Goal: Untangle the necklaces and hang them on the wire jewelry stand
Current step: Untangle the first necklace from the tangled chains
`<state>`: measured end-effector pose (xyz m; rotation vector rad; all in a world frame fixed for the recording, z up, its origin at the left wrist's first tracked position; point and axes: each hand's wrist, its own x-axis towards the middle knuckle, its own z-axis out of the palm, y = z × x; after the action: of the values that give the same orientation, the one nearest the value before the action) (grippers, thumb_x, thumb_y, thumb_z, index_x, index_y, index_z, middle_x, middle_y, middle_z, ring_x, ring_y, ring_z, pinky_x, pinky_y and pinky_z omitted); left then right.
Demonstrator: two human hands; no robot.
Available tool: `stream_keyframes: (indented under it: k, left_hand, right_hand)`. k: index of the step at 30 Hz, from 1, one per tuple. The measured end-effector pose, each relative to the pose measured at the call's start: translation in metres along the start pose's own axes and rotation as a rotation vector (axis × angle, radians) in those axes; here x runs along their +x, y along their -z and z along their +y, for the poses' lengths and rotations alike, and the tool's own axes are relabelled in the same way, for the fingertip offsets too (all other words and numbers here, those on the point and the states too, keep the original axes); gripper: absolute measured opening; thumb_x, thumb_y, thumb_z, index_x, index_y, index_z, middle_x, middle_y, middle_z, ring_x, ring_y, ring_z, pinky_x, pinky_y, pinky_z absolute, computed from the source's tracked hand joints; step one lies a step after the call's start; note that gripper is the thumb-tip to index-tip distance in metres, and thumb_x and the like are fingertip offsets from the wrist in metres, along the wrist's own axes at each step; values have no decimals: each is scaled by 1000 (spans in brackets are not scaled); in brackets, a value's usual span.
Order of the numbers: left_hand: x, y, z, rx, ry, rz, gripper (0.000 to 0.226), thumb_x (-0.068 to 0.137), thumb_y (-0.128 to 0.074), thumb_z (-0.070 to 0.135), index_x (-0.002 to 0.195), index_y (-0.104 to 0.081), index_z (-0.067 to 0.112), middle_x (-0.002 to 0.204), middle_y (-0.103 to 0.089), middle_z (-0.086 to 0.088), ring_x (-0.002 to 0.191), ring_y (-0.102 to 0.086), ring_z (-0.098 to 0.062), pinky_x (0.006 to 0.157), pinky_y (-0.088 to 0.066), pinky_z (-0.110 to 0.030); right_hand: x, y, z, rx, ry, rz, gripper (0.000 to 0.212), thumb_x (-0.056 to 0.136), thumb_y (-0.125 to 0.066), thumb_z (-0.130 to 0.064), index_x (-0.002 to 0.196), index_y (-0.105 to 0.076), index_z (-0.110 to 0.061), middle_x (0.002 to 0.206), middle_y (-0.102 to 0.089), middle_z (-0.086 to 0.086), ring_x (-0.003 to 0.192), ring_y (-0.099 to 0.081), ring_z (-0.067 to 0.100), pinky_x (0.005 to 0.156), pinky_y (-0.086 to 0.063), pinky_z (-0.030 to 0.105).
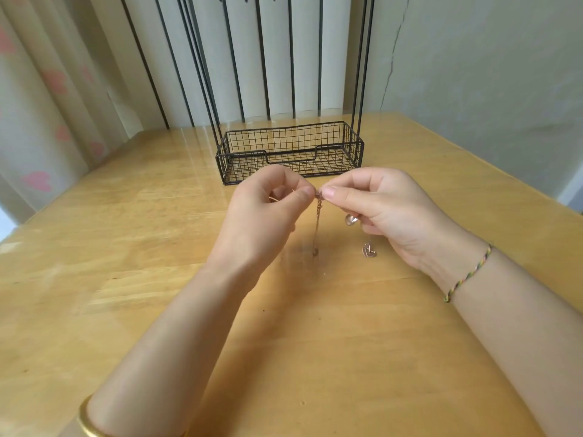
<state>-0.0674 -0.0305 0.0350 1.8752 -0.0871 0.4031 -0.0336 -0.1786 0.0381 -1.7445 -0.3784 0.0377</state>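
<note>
Head view puts the necklaces (pixel 318 216) in the air just in front of the stand (pixel 246 167), on the person's side of it and above the worktop (pixel 132 234). The left hand (pixel 268 206) pinches the tangle between thumb and forefinger, and the right hand (pixel 378 209) pinches it from the other side. Their thumbs nearly meet at a small knot (pixel 319 195). From the knot a twisted length of fine chain hangs straight down. Farther from the stand, under the right hand, dangle a round pendant (pixel 350 219) and, lower, a heart pendant (pixel 369 250). These chains look very light, limp and slippery, and thin enough to kink or snap under a hard tug. The best hold is probably with the fingertips close on either side of the knot, teasing loops apart rather than pulling. The pendants add a little swinging weight and may snag. How many chains there are is hard to tell, perhaps two, since the strands blur against the wood. No clasp shows, and whatever chain runs inside the curled fingers is hidden. The stand's top is cut off, so only its basket and upright rods are seen.
</note>
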Motion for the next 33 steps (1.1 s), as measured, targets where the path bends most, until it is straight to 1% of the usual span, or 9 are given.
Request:
stream_keyframes:
  k: [3,7,9,14,20,24,28,30,33]
  left_hand:
    - [0,-1,2,-184,149,-7,14,88,-60,12,75,-60,16,76,-56,3,66,-53,-8,76,-55,-33]
    - [2,-1,2,-299,248,-10,17,89,-55,12,74,-57,18,79,-60,3,83,-56,-14,86,-52,-38]
    - [2,-1,3,-312,259,-14,18,91,-53,12,74,-58,18,79,-62,2,85,-58,-14,86,-50,-35]
    - [0,-4,4,-259,223,-95,23,94,-48,12,74,-59,14,77,-61,1,80,-57,-13,87,-50,-34]
    - [2,-2,2,-209,226,-115,22,91,-50,9,71,-58,11,73,-60,0,77,-58,-13,81,-50,-30]
    - [2,-2,0,-265,225,-49,18,89,-49,4,73,-53,10,72,-63,1,73,-60,-13,75,-49,-29]
    - [3,-1,0,-280,211,-11,20,89,-49,3,71,-51,11,67,-61,-1,68,-58,-13,70,-46,-28]
    - [3,-1,1,-271,206,-12,20,89,-48,3,70,-50,12,66,-61,0,66,-57,-13,68,-45,-29]
    - [2,-2,0,-265,210,-35,20,88,-48,2,71,-47,12,65,-59,1,63,-55,-12,66,-44,-27]
  right_hand:
    - [-1,-1,-2,-9,32,-19,2,82,-69,-15,84,-70,-16,61,-56,-11,46,-43,-3,43,-33,7]
    - [-2,-1,-4,-4,69,-44,6,78,-72,-11,83,-70,-14,55,-41,-7,45,-37,0,44,-29,5]
    - [-2,-2,-5,1,84,-38,5,79,-71,-10,81,-69,-13,51,-39,-9,43,-37,0,43,-28,5]
    - [-1,-3,-5,45,115,61,12,83,-66,-9,73,-64,-15,46,-49,-18,45,-44,-4,45,-31,4]
    - [1,1,-2,94,119,116,9,87,-62,-7,79,-62,-12,57,-51,-4,43,-43,-2,42,-31,6]
    - [-1,1,-4,56,110,39,4,84,-65,-11,84,-67,-7,48,-45,-11,44,-38,0,43,-29,6]
    - [-3,-2,-6,3,146,-73,7,78,-71,-9,85,-70,-11,53,-35,-3,47,-30,3,47,-27,12]
    - [-2,-3,-5,-27,159,-73,7,77,-72,-6,80,-69,-11,52,-32,-2,49,-28,6,49,-26,18]
    - [-2,-4,-4,-18,173,-41,9,77,-71,-3,74,-66,-11,53,-36,0,48,-31,5,47,-27,14]
